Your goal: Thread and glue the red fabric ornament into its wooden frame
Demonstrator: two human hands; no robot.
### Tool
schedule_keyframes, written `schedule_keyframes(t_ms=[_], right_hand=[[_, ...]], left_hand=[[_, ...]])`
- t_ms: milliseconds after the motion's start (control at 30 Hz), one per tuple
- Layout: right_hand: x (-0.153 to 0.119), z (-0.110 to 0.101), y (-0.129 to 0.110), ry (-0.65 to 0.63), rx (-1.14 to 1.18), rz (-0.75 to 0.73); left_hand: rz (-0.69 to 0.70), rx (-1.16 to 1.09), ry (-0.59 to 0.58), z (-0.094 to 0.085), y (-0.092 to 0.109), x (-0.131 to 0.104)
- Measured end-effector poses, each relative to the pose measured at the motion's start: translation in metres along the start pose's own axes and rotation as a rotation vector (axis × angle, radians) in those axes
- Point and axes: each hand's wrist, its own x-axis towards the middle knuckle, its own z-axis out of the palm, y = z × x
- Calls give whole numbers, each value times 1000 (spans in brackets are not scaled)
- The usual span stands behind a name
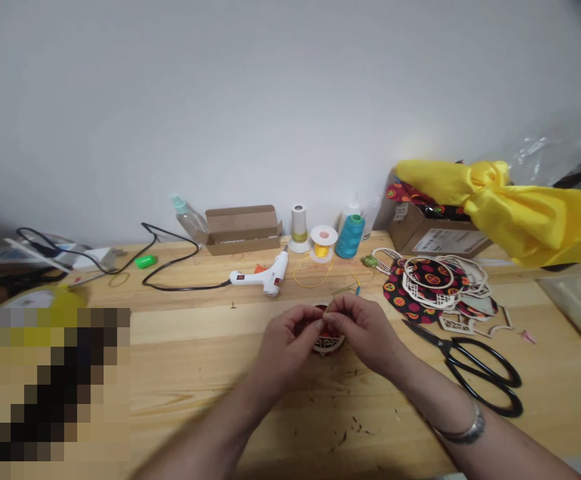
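A small round ornament (329, 345) with a pale cut-out lattice rim and dark red patterned fabric lies at the table's middle, partly hidden under both hands. My left hand (293, 337) closes its thumb and fingers at the ornament's left side and upper face. My right hand (360, 327) pinches thumb against forefinger at its upper right, the fingertips almost meeting those of the left. What sits between the right fingertips is too small to make out. Just beyond the hands lies a thin yellow cord with a blue tip (357, 291).
Black-handled scissors (475, 367) and a pile of lattice frames and patterned fabric (410, 293) lie right. Behind stand a white glue gun (260, 277) with its black cable, an open cardboard box (243, 230), a yellow thread spool (323, 243), a blue thread cone (350, 237) and yellow cloth (520, 207).
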Motion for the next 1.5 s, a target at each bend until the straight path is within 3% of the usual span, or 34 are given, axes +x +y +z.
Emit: schedule_keyframes(t_ms=[167,467,700,867,1000,1133,1267,1500], right_hand=[[1,-1,-3,-4,19,31],[2,-6,-6,-116,244,167],[1,-8,-7,-144,261,145],[2,-10,-8,-140,155,107],[3,-14,-8,-195,-38,31],[-1,-15,-9,-133,-243,-79],[-12,-7,-7,-63,-454,-275],[-26,10,8,-31,-915,-713]], left_hand=[[-24,50,38,-1,3,1],[-190,-134,-54,-5,7,2],[-221,-152,-66,-6,5,2],[-225,-152,9,-5,10,2],[-182,-243,54,-6,9,4],[-175,-290,134,-7,7,6],[-205,-322,195,-6,6,7],[-284,-527,129,-5,0,7]])
